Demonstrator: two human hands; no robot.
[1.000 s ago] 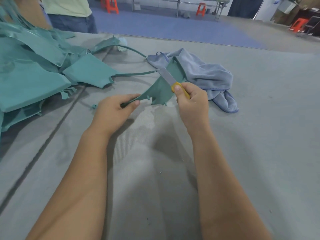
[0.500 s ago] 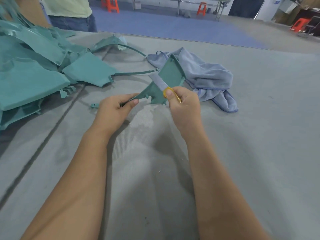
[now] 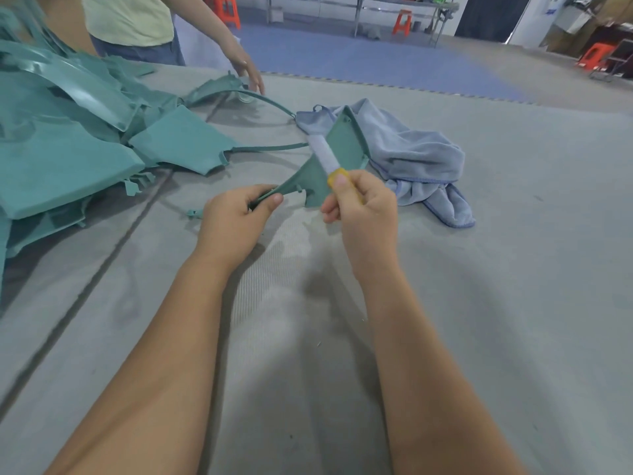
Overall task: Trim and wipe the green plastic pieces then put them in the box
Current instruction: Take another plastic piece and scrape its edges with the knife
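Observation:
My left hand [image 3: 236,217] pinches the narrow end of a green plastic piece [image 3: 344,145], a flat angular part held up above the grey table [image 3: 513,303]. My right hand [image 3: 363,207] grips a knife with a yellow handle [image 3: 337,174], thumb on the handle. Its pale blade [image 3: 322,152] lies against the green piece's edge. A blue-grey cloth [image 3: 418,159] lies crumpled on the table just behind the piece. No box is in view.
A heap of larger green plastic parts [image 3: 68,138] covers the table's left side, with thin green strips [image 3: 267,147] trailing toward the cloth. Another person [image 3: 130,25] stands at the far edge, a hand [image 3: 248,72] over the parts. Orange stools [image 3: 400,22] stand beyond.
The knife has slid along the green piece's edge between frames. The other person's hand has come into view at the far edge of the table.

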